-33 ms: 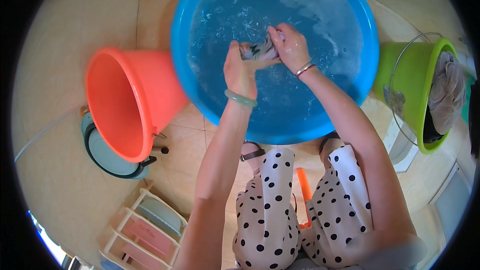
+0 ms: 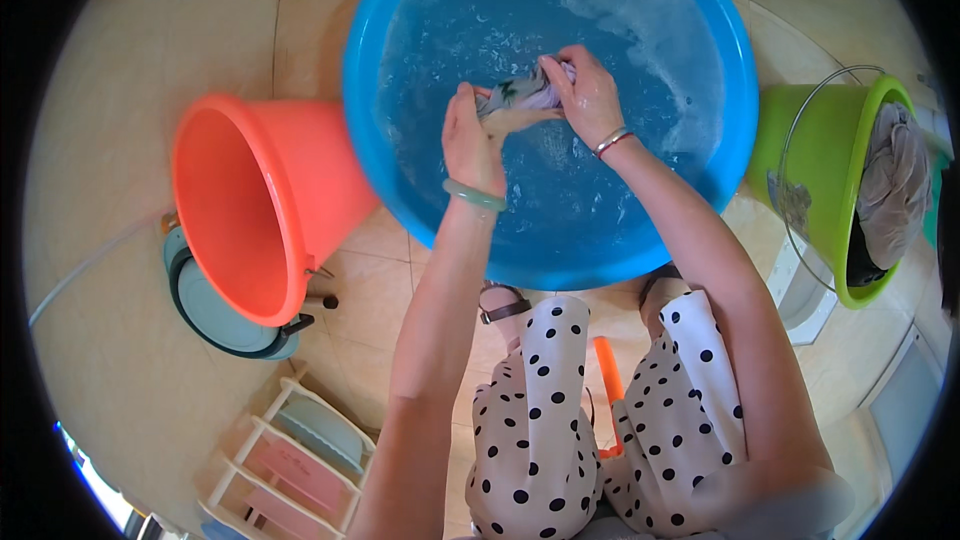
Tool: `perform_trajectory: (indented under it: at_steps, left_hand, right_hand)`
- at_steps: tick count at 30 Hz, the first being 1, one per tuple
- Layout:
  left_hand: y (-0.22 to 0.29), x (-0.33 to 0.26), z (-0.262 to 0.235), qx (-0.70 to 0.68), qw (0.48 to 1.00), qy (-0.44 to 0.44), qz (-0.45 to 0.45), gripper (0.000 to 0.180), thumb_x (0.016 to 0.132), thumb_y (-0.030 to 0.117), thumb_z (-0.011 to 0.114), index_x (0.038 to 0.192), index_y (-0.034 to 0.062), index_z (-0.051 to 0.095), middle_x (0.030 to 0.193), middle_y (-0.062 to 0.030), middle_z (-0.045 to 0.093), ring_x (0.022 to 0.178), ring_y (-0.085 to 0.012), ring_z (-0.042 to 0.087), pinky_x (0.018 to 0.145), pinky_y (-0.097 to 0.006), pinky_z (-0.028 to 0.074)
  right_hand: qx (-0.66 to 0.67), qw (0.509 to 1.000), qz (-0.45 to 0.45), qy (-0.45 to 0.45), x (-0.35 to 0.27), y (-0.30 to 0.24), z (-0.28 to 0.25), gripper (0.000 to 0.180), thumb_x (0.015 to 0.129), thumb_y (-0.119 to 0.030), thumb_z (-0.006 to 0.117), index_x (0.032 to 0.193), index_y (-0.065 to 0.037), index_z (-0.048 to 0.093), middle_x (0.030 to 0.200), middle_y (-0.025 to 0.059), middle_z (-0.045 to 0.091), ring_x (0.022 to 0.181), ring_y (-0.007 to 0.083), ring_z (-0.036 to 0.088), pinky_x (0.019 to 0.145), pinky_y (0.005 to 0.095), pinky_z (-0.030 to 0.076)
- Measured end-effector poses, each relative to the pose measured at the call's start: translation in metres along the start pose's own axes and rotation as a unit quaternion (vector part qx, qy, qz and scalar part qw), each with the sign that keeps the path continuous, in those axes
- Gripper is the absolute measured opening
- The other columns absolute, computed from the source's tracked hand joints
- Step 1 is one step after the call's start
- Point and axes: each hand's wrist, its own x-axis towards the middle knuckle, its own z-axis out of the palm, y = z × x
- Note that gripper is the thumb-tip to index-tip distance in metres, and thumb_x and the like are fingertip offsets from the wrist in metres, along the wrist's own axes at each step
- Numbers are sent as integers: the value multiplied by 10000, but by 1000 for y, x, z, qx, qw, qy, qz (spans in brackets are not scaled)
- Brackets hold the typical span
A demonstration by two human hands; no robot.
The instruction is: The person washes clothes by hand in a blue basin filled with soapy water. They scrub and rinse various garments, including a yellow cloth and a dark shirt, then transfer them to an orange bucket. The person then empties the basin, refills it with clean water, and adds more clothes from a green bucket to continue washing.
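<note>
The fingers of the left hand curl tight around one end of a small patterned cloth, and the fingers of the right hand pinch the other end, so the wet bundle is bunched between both fists, held just above the soapy water. A pale green bangle sits on the left wrist and a thin silver bracelet on the right. Around the hands spreads a big blue basin, foam floating beyond the knuckles. To the left of the left hand, touching the basin's wall, an orange bucket lies tipped on its side, and under it a grey-green lid rests on the tiled floor. Right of the right hand stands a green bucket with grey fabric stuffed in it. Nearer the person, polka-dot trousers cover both knees
</note>
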Motion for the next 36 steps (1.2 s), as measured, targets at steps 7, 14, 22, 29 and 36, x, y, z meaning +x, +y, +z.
perform_trajectory:
  at_steps: [7, 14, 22, 29, 36]
  left_hand:
    - [-39, 29, -41, 220, 974, -45, 33, 285, 958, 275, 489, 1203, 155, 570, 1185, -11, 539, 1072, -155, 506, 903, -281, 408]
    - [-26, 26, -45, -160, 946, -191, -206, 387, 966, 327, 458, 1263, 79, 476, 1162, -94, 559, 1060, -241, 523, 878, -385, 445]
    - [17, -6, -13, -214, 933, -203, -204, 434, 905, 505, 504, 1077, 107, 521, 832, -20, 521, 774, -102, 495, 649, -244, 429]
    - [-1, -8, -17, -133, 969, -207, 14, 289, 930, 354, 462, 1111, 140, 532, 1046, -38, 555, 986, -168, 531, 873, -283, 422]
    - [16, -18, 16, 31, 999, 41, -15, 307, 944, 333, 488, 918, 37, 566, 873, -42, 549, 818, -140, 506, 753, -292, 419]
  right_hand:
    - [-119, 984, 20, -129, -20, 16, 11, 329, 899, -283, 539, 1155, -79, 498, 1111, 202, 508, 941, 375, 576, 745, 419, 498]
    - [73, 962, -219, -145, -55, -88, -12, 222, 804, -248, 640, 954, -96, 577, 936, 87, 492, 807, 261, 596, 624, 361, 511]
    - [24, 958, -244, -146, -58, -148, -23, 359, 720, -282, 741, 960, -85, 561, 864, 50, 482, 649, 179, 591, 522, 287, 498]
    - [79, 957, -278, 5, -31, -126, -5, 139, 739, -129, 692, 735, -70, 566, 761, 67, 549, 631, 224, 597, 519, 309, 498]
    - [-2, 998, -70, -12, 4, -30, 5, 199, 841, -214, 592, 759, -35, 561, 812, 146, 596, 687, 364, 598, 583, 434, 496]
